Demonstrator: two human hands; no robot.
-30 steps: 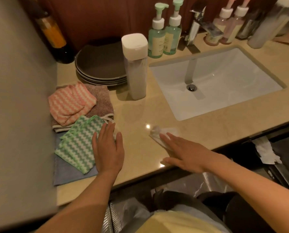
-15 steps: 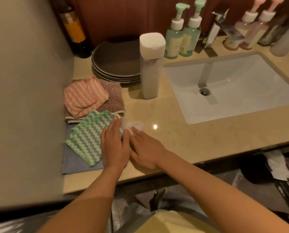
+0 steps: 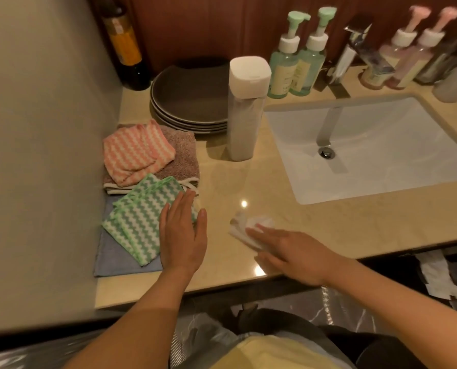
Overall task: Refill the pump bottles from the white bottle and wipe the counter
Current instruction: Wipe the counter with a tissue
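My right hand (image 3: 291,255) lies flat with straight fingers on a crumpled white tissue (image 3: 251,225), pressing it onto the beige counter (image 3: 328,225) in front of the sink. My left hand (image 3: 182,233) rests flat on the counter, its fingers overlapping the edge of a green zigzag cloth (image 3: 139,219). The tall white bottle (image 3: 246,107) stands upright behind them with its cap on. Two green pump bottles (image 3: 296,62) stand at the back beside the tap, two pink pump bottles (image 3: 408,57) further right.
A white sink (image 3: 381,150) with a chrome tap (image 3: 352,46) takes the right side. Stacked grey plates (image 3: 190,102), a dark bottle with an orange label (image 3: 123,46), and pink, brown and blue cloths (image 3: 139,153) fill the left. A wall borders the left.
My right hand slid the tissue left up against my left hand, then back right across the counter. My left hand stayed on the green cloth. The camera shifted slightly.
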